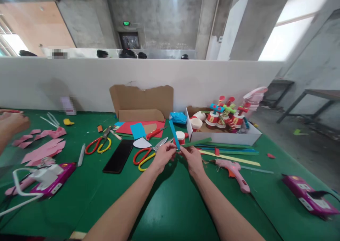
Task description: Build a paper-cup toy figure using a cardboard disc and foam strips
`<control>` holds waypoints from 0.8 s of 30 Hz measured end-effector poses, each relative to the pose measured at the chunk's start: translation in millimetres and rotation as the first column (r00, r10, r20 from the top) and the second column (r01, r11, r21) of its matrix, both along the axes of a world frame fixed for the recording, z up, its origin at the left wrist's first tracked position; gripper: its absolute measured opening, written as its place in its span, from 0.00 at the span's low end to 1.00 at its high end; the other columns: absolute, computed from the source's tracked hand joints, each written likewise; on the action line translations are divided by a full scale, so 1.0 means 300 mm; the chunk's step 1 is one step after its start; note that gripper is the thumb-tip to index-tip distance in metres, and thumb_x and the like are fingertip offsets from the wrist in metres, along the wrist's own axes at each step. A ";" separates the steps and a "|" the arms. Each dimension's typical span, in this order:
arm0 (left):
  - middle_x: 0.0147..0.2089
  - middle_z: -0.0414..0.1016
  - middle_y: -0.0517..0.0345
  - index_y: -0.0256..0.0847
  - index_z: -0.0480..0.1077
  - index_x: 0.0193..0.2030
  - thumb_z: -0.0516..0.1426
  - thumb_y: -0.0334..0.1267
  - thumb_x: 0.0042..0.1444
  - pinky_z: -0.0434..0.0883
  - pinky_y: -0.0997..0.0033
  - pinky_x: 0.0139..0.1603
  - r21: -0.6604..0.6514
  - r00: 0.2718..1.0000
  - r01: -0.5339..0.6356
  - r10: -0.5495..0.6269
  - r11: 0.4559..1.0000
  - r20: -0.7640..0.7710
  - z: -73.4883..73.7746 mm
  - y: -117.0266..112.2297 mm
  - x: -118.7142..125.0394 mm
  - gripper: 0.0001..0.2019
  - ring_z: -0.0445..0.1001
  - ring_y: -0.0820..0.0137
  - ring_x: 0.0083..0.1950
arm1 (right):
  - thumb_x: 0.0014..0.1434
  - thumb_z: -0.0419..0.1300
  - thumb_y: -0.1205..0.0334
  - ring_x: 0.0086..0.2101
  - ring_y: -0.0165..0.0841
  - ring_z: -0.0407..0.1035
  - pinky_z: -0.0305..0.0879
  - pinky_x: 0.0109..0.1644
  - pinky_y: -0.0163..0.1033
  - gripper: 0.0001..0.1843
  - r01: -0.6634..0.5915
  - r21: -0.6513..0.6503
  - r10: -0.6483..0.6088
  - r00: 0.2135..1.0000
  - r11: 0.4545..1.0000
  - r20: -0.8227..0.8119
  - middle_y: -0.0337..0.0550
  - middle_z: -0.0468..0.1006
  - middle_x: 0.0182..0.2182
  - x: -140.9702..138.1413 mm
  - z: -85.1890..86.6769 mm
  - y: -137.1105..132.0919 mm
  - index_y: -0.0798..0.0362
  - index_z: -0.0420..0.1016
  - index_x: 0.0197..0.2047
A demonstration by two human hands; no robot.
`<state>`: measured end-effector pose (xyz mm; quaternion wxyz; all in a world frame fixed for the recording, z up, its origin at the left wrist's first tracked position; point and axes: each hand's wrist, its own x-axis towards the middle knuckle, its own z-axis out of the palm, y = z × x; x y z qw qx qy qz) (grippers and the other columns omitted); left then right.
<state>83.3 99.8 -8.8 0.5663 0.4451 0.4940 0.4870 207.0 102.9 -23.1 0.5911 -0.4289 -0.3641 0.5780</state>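
My left hand (pixel 166 154) and my right hand (pixel 191 158) meet over the table, fingers pinched together at the joined ends of two paper strips. The blue paper strip (pixel 174 133) rises upward from the left fingertips. From the right fingertips the green paper strip (pixel 199 141) stretches off to the right. Just behind them stands a red and white paper cup (pixel 179 137). Scissors with red and yellow handles (pixel 145 157) lie beside my left hand. A pink glue gun (pixel 233 168) rests to the right of my right hand.
A white box (pixel 223 137) holds cup figures (pixel 214 118) and a white cup. Loose paper strips (pixel 231 156) lie before it. Leftward are a black phone (pixel 118 156), more scissors (pixel 99 143), pink paper (pixel 45 152) and a power strip (pixel 57 180). Another person's hand (pixel 14 124) is at far left.
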 end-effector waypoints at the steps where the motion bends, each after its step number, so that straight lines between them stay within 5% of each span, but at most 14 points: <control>1: 0.23 0.69 0.62 0.37 0.69 0.30 0.60 0.35 0.44 0.62 0.79 0.21 -0.009 0.999 0.006 -0.005 1.000 0.051 -0.008 -0.005 0.002 0.06 0.65 0.78 0.22 | 0.35 0.72 0.55 0.24 0.28 0.68 0.66 0.34 0.36 0.18 -0.002 0.003 0.002 1.000 1.000 0.006 0.39 0.78 0.23 -0.001 -0.003 0.000 0.55 0.77 0.29; 6: 0.21 0.68 0.64 0.36 0.68 0.27 0.65 0.42 0.38 0.60 0.79 0.21 0.010 0.989 -0.029 0.028 1.000 0.142 -0.026 -0.013 0.006 0.14 0.63 0.79 0.21 | 0.35 0.72 0.56 0.23 0.27 0.65 0.63 0.32 0.35 0.17 -0.001 -0.003 0.001 1.000 1.000 0.030 0.37 0.77 0.22 -0.012 -0.008 -0.007 0.56 0.77 0.29; 19: 0.19 0.68 0.64 0.35 0.69 0.24 0.67 0.44 0.34 0.60 0.78 0.21 -0.016 0.979 -0.067 0.068 0.998 0.191 -0.038 -0.011 0.000 0.16 0.62 0.80 0.19 | 0.37 0.71 0.59 0.24 0.27 0.66 0.63 0.32 0.35 0.14 -0.039 -0.003 0.039 0.998 0.999 0.057 0.37 0.77 0.23 -0.016 -0.015 -0.008 0.56 0.77 0.29; 24: 0.18 0.67 0.64 0.35 0.68 0.24 0.69 0.44 0.31 0.60 0.79 0.21 -0.069 0.959 -0.067 0.083 0.995 0.272 -0.027 -0.008 -0.009 0.18 0.63 0.80 0.19 | 0.34 0.72 0.62 0.25 0.27 0.68 0.67 0.36 0.36 0.15 -0.136 -0.017 0.133 0.984 0.991 -0.116 0.36 0.77 0.24 0.005 -0.006 0.003 0.53 0.76 0.28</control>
